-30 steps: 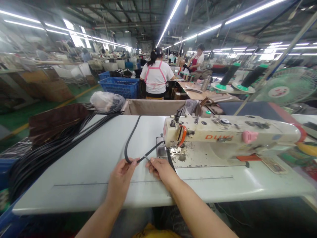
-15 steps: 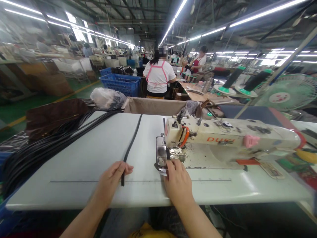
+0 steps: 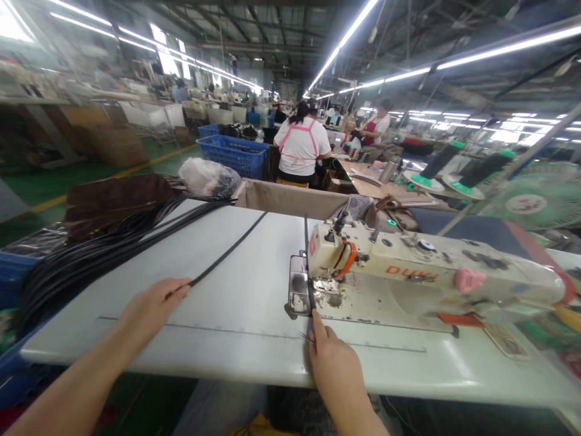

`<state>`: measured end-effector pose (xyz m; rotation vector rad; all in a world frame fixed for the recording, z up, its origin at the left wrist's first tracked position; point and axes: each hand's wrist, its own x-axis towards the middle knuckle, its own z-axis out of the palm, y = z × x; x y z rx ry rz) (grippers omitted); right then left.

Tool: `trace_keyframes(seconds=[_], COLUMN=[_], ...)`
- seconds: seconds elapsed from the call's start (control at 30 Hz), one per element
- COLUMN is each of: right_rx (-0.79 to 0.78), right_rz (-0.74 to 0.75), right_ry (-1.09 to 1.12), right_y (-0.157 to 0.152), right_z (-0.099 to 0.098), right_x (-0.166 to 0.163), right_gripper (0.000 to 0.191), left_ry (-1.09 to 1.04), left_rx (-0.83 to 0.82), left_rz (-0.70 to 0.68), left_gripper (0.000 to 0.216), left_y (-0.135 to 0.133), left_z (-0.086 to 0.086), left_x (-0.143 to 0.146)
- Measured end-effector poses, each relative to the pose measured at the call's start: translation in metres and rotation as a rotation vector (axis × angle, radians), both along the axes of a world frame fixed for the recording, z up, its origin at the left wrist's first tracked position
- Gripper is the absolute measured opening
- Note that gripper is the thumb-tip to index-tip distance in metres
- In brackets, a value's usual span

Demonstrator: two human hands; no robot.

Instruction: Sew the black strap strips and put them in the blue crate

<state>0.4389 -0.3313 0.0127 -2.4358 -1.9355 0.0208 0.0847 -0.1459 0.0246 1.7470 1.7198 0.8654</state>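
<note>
My left hand [image 3: 158, 306] is closed on the near end of a narrow black strip [image 3: 231, 248], which runs slantwise away across the white table. A second black strip [image 3: 311, 297] passes beside the presser foot of the sewing machine [image 3: 408, 260]. My right hand [image 3: 338, 354] lays its extended index finger on that strip just in front of the metal plate [image 3: 298, 284]. Its other fingers curl around what look like thread snips [image 3: 307, 336]; only thin pointed tips show, and the rest is hidden in the palm.
A thick bundle of black strips [image 3: 91, 260] hangs over the table's left side, near a brown cloth [image 3: 113, 203]. Beyond the far edge stands a beige fabric-lined bin [image 3: 290, 198]. A ruler scale [image 3: 218, 332] marks the tabletop. A person [image 3: 302, 145] sits ahead, back turned.
My left hand has moved left, drawing the near end of its strip with it. My right hand has come slightly nearer the table's front edge. The camera view has shifted a little.
</note>
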Motion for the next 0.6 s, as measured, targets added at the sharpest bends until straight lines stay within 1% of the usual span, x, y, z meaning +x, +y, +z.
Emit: trace_keyframes(seconds=[0.07,0.1,0.2,0.23,0.3,0.37,0.47,0.53,0.6], right_rx=[-0.015,-0.022,-0.029,-0.029,-0.021,-0.006,0.012,0.014,0.007], right_rz=[0.004,0.007,0.012,0.013,0.020,0.043,0.087,0.100,0.114], right_ry=[-0.015,-0.024,-0.042,-0.040,-0.018,0.020,0.070,0.097,0.137], right_y=[0.002,0.003,0.004,0.004,0.004,0.004,0.006,0.007,0.008], right_z=[-0.001,-0.001,-0.002,-0.004,-0.008,-0.015,-0.025,-0.028,-0.030], right_x=[0.001,0.002,0.003,0.005,0.009,0.015,0.023,0.027,0.031], right_gripper=[0.052,0.052,0.049,0.049,0.050,0.051,0.055,0.057,0.059], left_ry=[0.204,0.285,0.477,0.532,0.631,0.710,0.732,0.625,0.491], left_rx=[0.093,0.156,0.310,0.325,0.286,0.183,0.016,-0.065,-0.107], left_rz=[-0.005,0.025,0.182,0.244,0.353,0.410,0.451,0.508,0.562], left_gripper=[0.044,0.046,0.053,0.055,0.060,0.062,0.051,0.038,0.029], left_y=[0.009,0.011,0.009,0.005,-0.005,-0.016,-0.030,-0.038,-0.045], left_z=[0.012,0.019,0.042,0.048,0.054,0.050,0.033,0.020,0.010], left_x=[-0.033,-0.050,-0.106,-0.125,-0.162,-0.197,-0.241,-0.261,-0.272])
